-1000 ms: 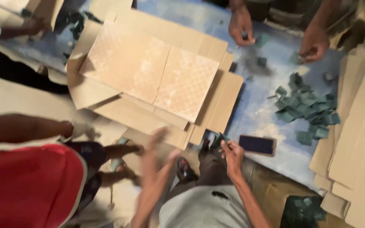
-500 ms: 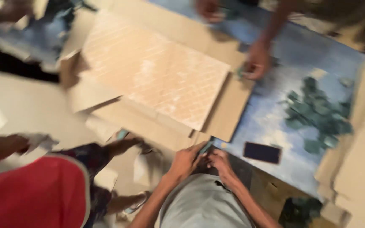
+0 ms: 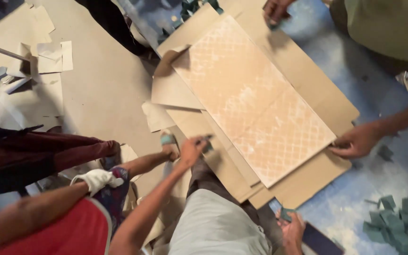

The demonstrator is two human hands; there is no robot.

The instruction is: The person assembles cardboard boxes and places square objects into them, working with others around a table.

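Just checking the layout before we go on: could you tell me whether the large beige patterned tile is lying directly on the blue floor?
No, the large beige patterned tile rests on flattened brown cardboard, which separates it from the blue floor.

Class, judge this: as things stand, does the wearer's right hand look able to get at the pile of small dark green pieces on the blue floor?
Probably yes: the right hand sits low beside the pile of small dark green pieces, with only bare blue floor between.
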